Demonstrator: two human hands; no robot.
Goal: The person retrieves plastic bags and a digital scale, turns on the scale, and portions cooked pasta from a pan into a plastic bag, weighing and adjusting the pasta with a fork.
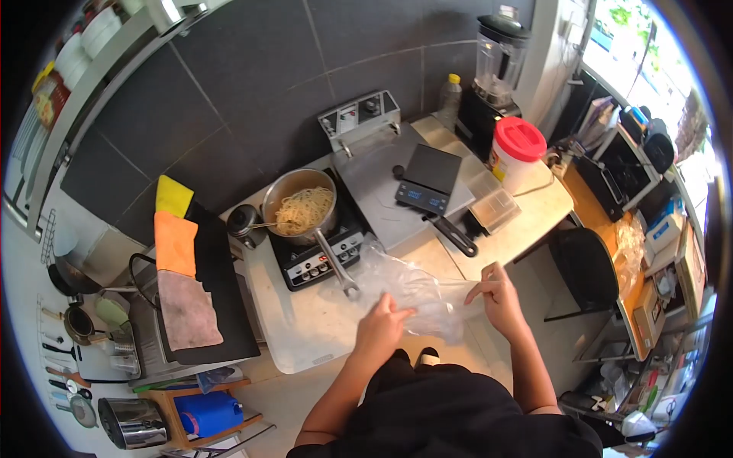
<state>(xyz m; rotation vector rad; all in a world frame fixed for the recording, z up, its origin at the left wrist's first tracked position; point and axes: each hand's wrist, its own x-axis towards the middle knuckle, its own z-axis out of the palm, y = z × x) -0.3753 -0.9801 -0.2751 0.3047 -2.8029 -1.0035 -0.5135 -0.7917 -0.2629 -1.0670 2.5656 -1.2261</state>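
A clear plastic bag [412, 278] is stretched between my two hands over the table's front edge. My left hand [382, 328] pinches its near left side, with the fingers closed on the film. On the right, my right hand [492, 296] grips the bag's other end between thumb and fingers. Just beyond my left hand, the handle of a steel pot [269, 200] points toward me. Noodles [305, 210] and a utensil are inside the pot, which stands on a black cooktop [299, 271].
Behind the bag are a black-handled utensil [456, 237], a digital scale [429, 179], a clear container [495, 206] and a red-lidded tub [519, 145]. A blender [498, 65] stands at the back. Cloths [175, 244] lie left. A black chair [584, 267] is right.
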